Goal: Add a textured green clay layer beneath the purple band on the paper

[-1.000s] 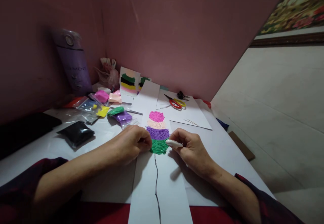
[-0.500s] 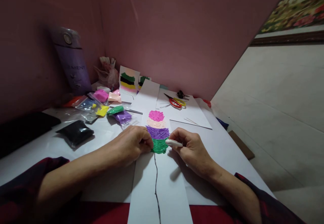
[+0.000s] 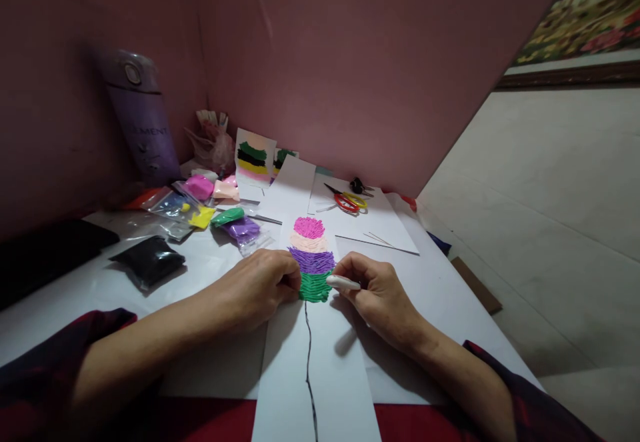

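A white paper strip [image 3: 315, 375] lies in front of me with a black line drawn up its middle. At the line's top sits a clay patch [image 3: 312, 259] in bands of pink, peach, purple and green, scored with fine grooves. My right hand [image 3: 383, 295] is closed round a white tool [image 3: 344, 283] whose tip rests on the green band's right edge. My left hand [image 3: 257, 285] is curled, fingertips pressed against the green band's left edge and the paper.
Small bags of coloured clay [image 3: 220, 212] and a black clay bag [image 3: 149, 261] lie at the left. A purple bottle [image 3: 143, 125] stands at the back left. Red and yellow scissors [image 3: 347, 201] rest on white sheets behind. A finished striped card [image 3: 255, 159] leans against the wall.
Both hands stay at the green band with only tiny shifts; the left fingertips have edged slightly toward the clay.
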`<state>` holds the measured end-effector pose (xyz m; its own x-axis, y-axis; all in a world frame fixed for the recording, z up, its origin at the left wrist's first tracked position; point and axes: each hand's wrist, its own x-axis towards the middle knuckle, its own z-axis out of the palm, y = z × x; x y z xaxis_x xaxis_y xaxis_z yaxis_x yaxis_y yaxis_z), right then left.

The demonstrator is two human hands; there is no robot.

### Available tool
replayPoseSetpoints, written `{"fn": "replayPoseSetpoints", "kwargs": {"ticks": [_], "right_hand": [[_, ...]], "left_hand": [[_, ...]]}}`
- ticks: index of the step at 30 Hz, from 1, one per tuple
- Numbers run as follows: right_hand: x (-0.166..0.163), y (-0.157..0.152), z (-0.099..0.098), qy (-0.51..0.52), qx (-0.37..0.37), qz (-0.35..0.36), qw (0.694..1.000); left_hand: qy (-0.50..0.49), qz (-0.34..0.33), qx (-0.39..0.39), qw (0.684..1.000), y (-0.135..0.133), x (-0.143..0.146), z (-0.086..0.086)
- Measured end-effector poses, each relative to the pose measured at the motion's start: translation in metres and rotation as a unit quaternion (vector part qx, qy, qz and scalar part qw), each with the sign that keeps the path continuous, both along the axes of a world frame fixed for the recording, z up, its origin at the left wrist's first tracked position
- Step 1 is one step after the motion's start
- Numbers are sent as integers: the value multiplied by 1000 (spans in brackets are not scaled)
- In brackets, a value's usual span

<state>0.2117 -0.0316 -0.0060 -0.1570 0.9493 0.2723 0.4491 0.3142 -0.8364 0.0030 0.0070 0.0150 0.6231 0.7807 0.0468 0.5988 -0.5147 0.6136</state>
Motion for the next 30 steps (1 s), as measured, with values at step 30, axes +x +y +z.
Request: {"fn": "replayPoseSetpoints", "kwargs": {"ticks": [30], "right_hand": [[3, -10, 12, 69, 93, -97, 988]], "left_hand": [[-60, -16, 161, 985, 0, 0, -14]]}}
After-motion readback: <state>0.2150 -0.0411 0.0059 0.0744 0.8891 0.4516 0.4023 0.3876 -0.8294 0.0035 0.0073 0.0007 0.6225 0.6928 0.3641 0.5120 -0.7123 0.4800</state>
